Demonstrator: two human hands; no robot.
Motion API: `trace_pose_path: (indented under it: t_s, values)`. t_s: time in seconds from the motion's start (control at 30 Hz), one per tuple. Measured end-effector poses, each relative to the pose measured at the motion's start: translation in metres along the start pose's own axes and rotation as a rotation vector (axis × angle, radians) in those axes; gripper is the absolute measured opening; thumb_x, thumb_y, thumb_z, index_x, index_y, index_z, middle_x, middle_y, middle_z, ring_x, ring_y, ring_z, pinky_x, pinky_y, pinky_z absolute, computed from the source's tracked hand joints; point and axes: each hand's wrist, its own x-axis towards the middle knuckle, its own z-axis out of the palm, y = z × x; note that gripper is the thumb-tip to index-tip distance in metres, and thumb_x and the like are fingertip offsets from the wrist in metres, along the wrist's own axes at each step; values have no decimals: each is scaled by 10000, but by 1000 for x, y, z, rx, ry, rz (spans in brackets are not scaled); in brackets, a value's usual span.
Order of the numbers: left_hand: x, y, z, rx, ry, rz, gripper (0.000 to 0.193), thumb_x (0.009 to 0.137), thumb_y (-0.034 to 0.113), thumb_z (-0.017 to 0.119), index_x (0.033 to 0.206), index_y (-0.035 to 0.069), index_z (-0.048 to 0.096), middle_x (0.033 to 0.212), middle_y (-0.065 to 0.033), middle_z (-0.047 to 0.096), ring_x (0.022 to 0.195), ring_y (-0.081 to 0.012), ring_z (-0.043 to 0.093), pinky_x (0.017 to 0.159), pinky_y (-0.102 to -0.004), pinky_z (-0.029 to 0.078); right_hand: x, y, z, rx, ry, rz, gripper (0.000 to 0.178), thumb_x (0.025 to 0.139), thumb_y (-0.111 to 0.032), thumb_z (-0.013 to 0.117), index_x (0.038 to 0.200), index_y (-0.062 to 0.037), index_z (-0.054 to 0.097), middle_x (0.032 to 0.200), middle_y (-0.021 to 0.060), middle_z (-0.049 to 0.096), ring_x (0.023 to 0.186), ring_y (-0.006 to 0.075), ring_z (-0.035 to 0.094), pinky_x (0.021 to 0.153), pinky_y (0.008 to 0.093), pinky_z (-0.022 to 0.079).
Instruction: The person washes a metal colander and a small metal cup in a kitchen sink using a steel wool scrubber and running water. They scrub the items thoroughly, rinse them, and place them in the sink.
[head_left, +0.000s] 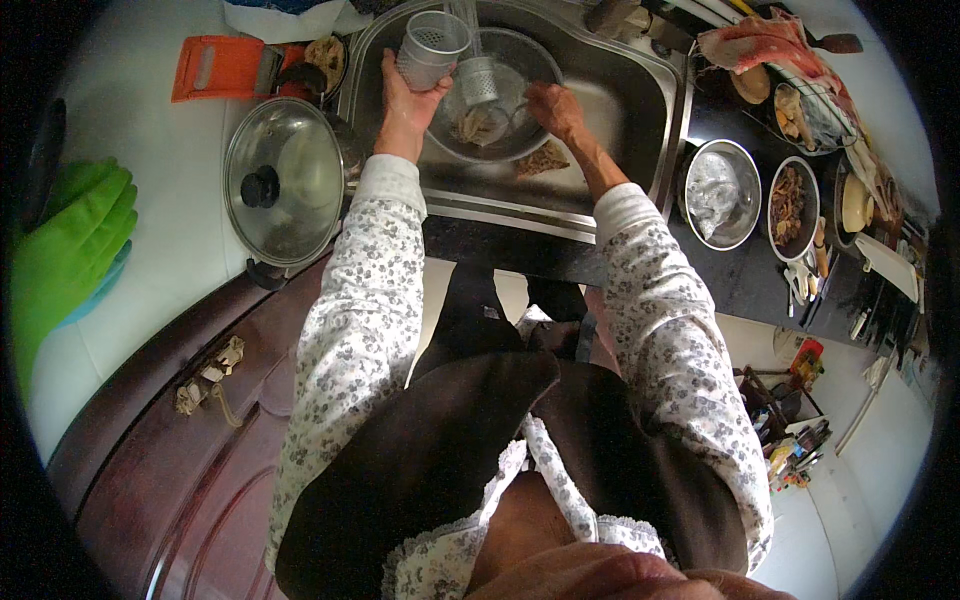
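Note:
My left hand is closed round a clear plastic cup with a textured side, held at the left rim of a large see-through bowl in the steel sink. My right hand is at the bowl's right side, its fingers curled together; what they pinch, if anything, I cannot make out. Inside the bowl stand a small whitish cup with a dotted pattern and some pale brown scraps. Below the bowl, a brown speckled piece lies on the sink floor.
Left of the sink are a lidded pot and an orange item; a green glove hangs farther left. On the right counter stand a steel bowl with clear plastic, a bowl of brown pieces and several utensils.

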Motion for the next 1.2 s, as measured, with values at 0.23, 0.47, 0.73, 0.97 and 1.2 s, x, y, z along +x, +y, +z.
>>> trace_pose_path:
  t_s: [0.23, 0.47, 0.73, 0.97, 1.2]
  values:
    - [1, -3, -2, -9, 6, 5, 615, 932, 624, 356, 1168, 78, 511, 1073, -121, 583, 962, -277, 530, 617, -370, 432, 11, 7, 5, 317, 197, -19, 231, 802, -151, 597, 1022, -93, 633, 935, 159, 672, 872, 322, 650, 729, 415, 514]
    - [13, -10, 1, 78, -3, -63, 619, 964, 582, 295, 1282, 76, 460, 1202, -171, 549, 974, -330, 559, 604, -368, 435, -6, -3, -13, 635, 279, 37, 264, 808, -203, 597, 1029, -63, 635, 946, 189, 665, 892, 378, 634, 756, 427, 508]
    - [15, -18, 20, 76, 54, -74, 607, 939, 626, 339, 1206, 112, 516, 1188, -108, 545, 1005, -260, 517, 717, -396, 445, -39, -21, -64, 915, 351, 195, 295, 896, -83, 594, 1180, -11, 564, 1051, 112, 649, 937, 192, 635, 778, 299, 510]
    - [13, -16, 25, 15, 85, -79, 617, 929, 644, 339, 1195, 120, 527, 1165, -94, 556, 984, -239, 514, 700, -373, 434, -57, 12, -98, 1083, 840, 218, 556, 814, -23, 653, 1290, 31, 371, 1224, 174, 532, 1094, 232, 552, 932, 334, 444]
    - [3, -15, 28, 30, -17, -69, 659, 908, 688, 319, 1199, 127, 506, 1181, -85, 542, 966, -243, 500, 645, -369, 417, -51, 20, -144, 1033, 780, 79, 716, 832, -50, 657, 1428, -18, 263, 1452, 176, 330, 1360, 278, 309, 1077, 366, 324]
